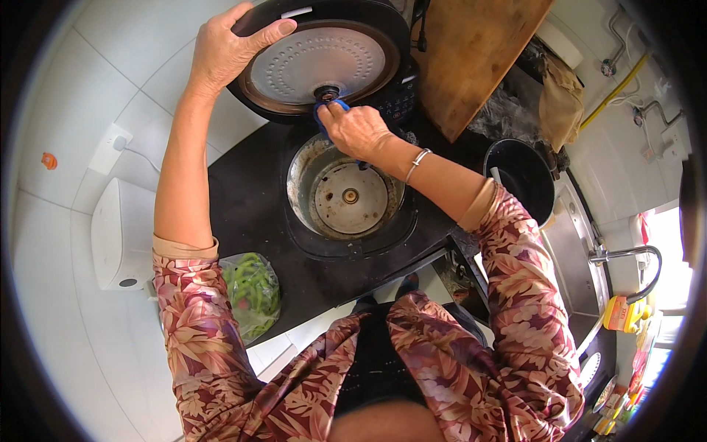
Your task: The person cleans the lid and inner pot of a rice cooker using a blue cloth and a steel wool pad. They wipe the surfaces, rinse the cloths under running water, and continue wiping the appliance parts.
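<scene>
A black rice cooker stands on the dark countertop with its lid (326,61) raised. My left hand (226,52) grips the lid's upper left edge, thumb over the rim. In my right hand (353,127) is a bunched blue cloth (323,119), pressed near the round vent fitting (327,93) at the lower part of the lid's metal inner plate. Below my right hand, the cooker's open body (351,204) shows a stained metal cavity with brown spots and a round central sensor. The inner pot is not in the cavity.
A clear plastic bag of green vegetables (254,293) lies near my left forearm. A black pot (522,171) stands right of my right forearm. Behind it leans a wooden board (475,50). A sink (571,248) with a faucet (635,254) is at far right; a white appliance (122,235) sits left.
</scene>
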A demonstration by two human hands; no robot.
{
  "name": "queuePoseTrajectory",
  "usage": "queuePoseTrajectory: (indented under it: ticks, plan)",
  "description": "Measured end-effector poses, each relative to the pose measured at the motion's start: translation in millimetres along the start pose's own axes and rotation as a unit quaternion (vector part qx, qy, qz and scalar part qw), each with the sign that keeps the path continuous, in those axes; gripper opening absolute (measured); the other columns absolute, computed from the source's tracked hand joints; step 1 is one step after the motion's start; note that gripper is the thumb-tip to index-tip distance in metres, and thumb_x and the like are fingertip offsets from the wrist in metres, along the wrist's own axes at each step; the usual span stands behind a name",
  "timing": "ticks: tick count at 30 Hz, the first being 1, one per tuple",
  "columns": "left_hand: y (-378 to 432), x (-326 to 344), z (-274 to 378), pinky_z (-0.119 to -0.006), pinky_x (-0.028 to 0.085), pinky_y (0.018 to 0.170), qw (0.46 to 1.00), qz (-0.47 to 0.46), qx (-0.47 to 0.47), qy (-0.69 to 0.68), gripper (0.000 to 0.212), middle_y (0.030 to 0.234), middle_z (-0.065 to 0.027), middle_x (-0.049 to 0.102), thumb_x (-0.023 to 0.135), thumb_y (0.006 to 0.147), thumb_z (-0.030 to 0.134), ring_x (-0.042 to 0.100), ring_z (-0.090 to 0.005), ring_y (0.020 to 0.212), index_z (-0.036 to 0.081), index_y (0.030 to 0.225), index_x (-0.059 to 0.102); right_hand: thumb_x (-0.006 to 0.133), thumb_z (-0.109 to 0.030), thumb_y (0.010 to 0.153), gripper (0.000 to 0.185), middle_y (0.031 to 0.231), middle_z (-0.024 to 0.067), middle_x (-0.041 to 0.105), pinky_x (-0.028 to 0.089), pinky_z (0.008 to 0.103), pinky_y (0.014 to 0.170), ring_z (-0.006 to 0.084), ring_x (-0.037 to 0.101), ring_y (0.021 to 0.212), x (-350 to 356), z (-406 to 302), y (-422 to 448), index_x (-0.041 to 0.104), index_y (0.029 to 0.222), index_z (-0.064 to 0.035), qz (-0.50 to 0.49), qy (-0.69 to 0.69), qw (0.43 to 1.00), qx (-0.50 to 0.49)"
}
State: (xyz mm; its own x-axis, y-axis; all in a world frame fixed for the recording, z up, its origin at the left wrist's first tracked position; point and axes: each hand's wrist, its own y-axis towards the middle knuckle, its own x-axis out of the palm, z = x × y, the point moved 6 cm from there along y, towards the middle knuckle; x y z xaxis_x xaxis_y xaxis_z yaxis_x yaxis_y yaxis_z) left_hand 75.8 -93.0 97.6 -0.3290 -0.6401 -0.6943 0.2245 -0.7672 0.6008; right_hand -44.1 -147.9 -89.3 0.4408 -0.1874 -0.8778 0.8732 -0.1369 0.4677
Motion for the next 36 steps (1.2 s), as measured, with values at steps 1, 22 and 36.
queuePoseTrajectory:
  ticks: [1, 22, 36]
  plan:
    - [0, 1, 4, -0.022, 0.041, 0.063, 1.0, 0.004, 0.007, -0.004, 0.042, 0.068, 0.0016, 0.057, 0.074, 0.073, 0.043, 0.047, -0.0071, 0.064, 0.003, 0.08, 0.062, 0.056, -0.014, 0.076, 0.022, 0.083, 0.0096, 0.059, 0.052, 0.0347, 0.051, 0.023, 0.064, 0.065, 0, 6, -4, 0.054, 0.095, -0.0025, -0.001, -0.009, 1.0, -0.003]
    - [-3, 0, 24, -0.03, 0.041, 0.056, 0.997, 0.03, 0.058, -0.041, 0.044, 0.059, -0.0062, 0.051, 0.072, 0.075, 0.038, 0.044, -0.0108, 0.06, -0.002, 0.072, 0.055, 0.058, -0.012, 0.075, 0.017, 0.074, 0.0064, 0.054, 0.046, 0.028, 0.041, 0.0163, 0.06, 0.051, -52, 44, -27, 0.05, 0.088, -0.0032, -0.024, -0.205, 0.978, -0.001]
    - [-5, 1, 6, -0.026, 0.043, 0.065, 1.0, 0.004, -0.002, -0.001, 0.051, 0.068, -0.0007, 0.058, 0.072, 0.072, 0.051, 0.05, -0.0107, 0.065, 0.002, 0.079, 0.06, 0.061, -0.02, 0.072, 0.029, 0.076, 0.0034, 0.052, 0.04, 0.0248, 0.043, 0.0119, 0.056, 0.051, -108, 38, -12, 0.052, 0.095, -0.0043, -0.075, -0.387, 0.915, -0.088]
